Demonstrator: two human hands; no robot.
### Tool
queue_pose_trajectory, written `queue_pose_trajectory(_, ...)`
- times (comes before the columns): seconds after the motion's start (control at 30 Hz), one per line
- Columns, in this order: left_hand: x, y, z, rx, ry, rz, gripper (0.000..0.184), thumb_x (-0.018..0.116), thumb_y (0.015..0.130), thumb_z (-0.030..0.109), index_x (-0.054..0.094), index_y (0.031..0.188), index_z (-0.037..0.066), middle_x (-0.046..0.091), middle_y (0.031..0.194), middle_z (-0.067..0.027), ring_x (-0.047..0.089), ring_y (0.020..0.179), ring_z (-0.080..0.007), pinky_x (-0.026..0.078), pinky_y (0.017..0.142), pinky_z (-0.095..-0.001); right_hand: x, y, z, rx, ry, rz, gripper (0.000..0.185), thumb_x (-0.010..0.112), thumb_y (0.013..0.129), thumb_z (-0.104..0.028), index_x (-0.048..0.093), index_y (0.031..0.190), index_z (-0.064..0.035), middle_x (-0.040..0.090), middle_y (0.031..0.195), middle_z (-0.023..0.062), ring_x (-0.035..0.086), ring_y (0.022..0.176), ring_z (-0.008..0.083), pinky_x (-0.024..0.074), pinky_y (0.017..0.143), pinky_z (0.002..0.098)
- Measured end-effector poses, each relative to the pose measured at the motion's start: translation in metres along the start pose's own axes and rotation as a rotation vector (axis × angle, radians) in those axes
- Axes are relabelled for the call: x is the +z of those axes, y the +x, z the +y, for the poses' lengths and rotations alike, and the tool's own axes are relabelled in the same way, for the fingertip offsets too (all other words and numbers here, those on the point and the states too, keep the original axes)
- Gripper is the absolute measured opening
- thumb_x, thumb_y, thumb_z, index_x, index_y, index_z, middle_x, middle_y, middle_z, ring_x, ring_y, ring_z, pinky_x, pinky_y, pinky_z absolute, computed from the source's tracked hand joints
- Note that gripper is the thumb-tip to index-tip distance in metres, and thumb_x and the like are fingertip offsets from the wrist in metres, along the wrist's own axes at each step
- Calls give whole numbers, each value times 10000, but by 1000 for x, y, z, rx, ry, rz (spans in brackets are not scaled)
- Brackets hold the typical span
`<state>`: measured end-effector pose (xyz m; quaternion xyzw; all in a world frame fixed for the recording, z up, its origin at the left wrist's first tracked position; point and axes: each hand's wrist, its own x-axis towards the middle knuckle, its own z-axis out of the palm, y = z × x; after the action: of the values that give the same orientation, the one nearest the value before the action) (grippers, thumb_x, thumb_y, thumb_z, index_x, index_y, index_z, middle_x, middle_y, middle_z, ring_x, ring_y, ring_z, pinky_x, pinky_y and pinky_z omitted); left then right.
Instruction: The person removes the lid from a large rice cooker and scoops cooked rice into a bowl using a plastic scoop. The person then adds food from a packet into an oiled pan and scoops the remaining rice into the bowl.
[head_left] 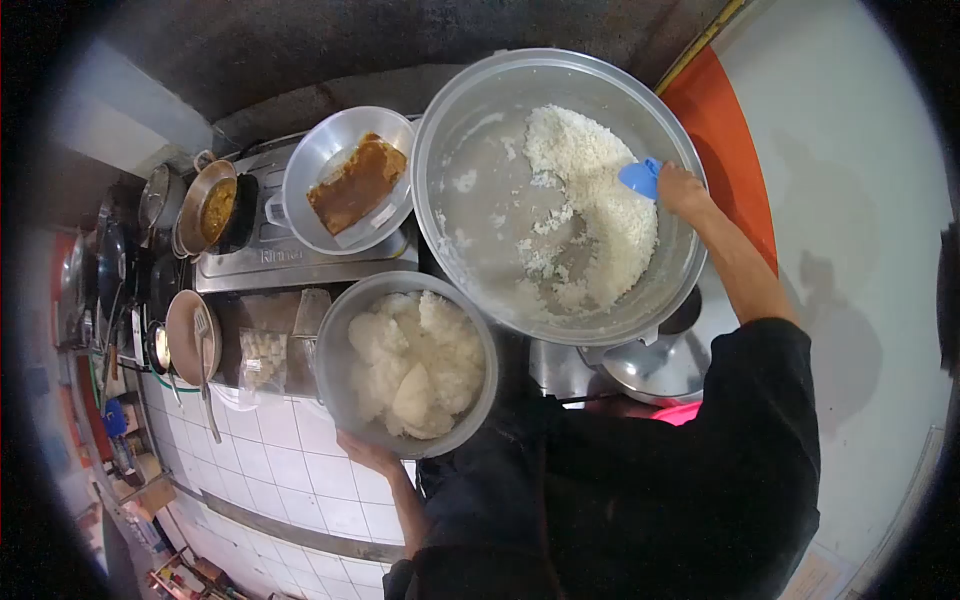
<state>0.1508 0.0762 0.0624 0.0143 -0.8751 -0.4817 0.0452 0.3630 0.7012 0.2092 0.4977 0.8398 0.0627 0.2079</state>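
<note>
My right hand (682, 190) is closed round a blue scoop (640, 178), whose blade touches the white rice (610, 215) in a large round metal pot (460, 240). The rice lies in a curved heap along the right side, with loose grains stuck to the bare bottom. My left hand (368, 452) grips the lower rim of a grey bowl (478, 400) close to my body. Clumped white rice (415, 360) fills much of that bowl. Some fingers of the left hand are hidden beneath it.
A metal pan (300, 180) holding a brown slab stands on a gas stove (270, 255). Left of it is a small wok (195, 200) with yellowish food. A brown pan (180, 345) with a slotted turner (205, 370) and a plastic bag (263, 360) of pale pieces sit lower left.
</note>
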Motion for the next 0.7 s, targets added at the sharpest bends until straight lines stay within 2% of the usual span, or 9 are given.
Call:
queue_pose_trajectory(0.1, -3, -1, -24, 119, 40, -15, 567, 292, 1031, 404, 519, 1239, -72, 526, 1187, -250, 498, 1118, -395, 385, 970, -482, -2, -3, 3, -119, -23, -79, 274, 513, 861, -124, 629, 1026, 61, 692, 969, 228, 702, 899, 326, 552, 792, 447)
queue_pose_trajectory(0.17, -5, 0, -20, 139, 45, -28, 566, 296, 1030, 406, 521, 1237, -71, 529, 1183, -249, 501, 1112, -394, 387, 966, -482, -17, 1, 1, -33, 18, -522, 209, 559, 798, -103, 696, 903, 15, 713, 880, 179, 716, 781, 282, 560, 715, 405)
queue_pose_trajectory(0.23, 0, -1, -18, 147, 41, -17, 565, 301, 1030, 407, 523, 1236, -70, 532, 1179, -248, 503, 1106, -393, 388, 963, -482, -23, 1, -10, -25, -12, -552, 195, 575, 761, -91, 710, 872, -5, 709, 820, 164, 709, 730, 274, 552, 672, 401)
queue_pose_trajectory(0.3, -2, 0, -17, 288, 259, -23, 563, 306, 1028, 408, 526, 1235, -68, 535, 1176, -250, 503, 1107, -390, 391, 961, -477, -13, -1, -18, -19, -43, -605, 185, 592, 724, -80, 724, 841, -25, 705, 759, 149, 702, 679, 267, 544, 629, 397)
queue_pose_trajectory(0.37, 0, 1, -14, 167, 152, -29, 561, 314, 1027, 410, 525, 1237, -66, 534, 1183, -247, 503, 1112, -385, 390, 964, -471, 5, 10, -22, -176, -157, -713, 138, 629, 662, -65, 728, 754, -40, 700, 721, 118, 692, 671, 261, 527, 607, 405)
queue_pose_trajectory(0.4, -2, 1, -11, 54, 45, -38, 559, 322, 1026, 411, 524, 1240, -64, 533, 1190, -243, 503, 1117, -380, 389, 967, -466, 13, 15, -24, -187, -169, -716, 138, 629, 662, -65, 728, 754, -40, 700, 721, 118, 692, 671, 261, 527, 607, 405)
queue_pose_trajectory(0.5, 3, -1, 5, -78, -69, 24, 570, 337, 1021, 431, 525, 1247, -58, 532, 1203, -228, 501, 1128, -366, 385, 974, -453, 41, 31, -25, -155, -88, -861, 124, 648, 641, -75, 719, 738, -41, 686, 674, 91, 675, 647, 226, 510, 594, 407)
queue_pose_trajectory(0.6, 2, 0, 11, -123, -80, 39, 584, 341, 1019, 449, 532, 1246, -53, 531, 1212, -215, 498, 1134, -351, 381, 977, -443, 50, 29, -30, -417, -145, -983, 86, 656, 642, -75, 706, 709, -53, 685, 684, 66, 645, 618, 202, 486, 569, 395)
queue_pose_trajectory(0.7, 2, -1, 17, -39, -53, 41, 589, 331, 1021, 456, 541, 1237, -50, 533, 1199, -211, 498, 1123, -343, 374, 977, -435, 48, 16, -39, -315, 18, -1042, 71, 637, 681, -94, 626, 623, -55, 637, 633, 56, 583, 555, 176, 437, 512, 386)
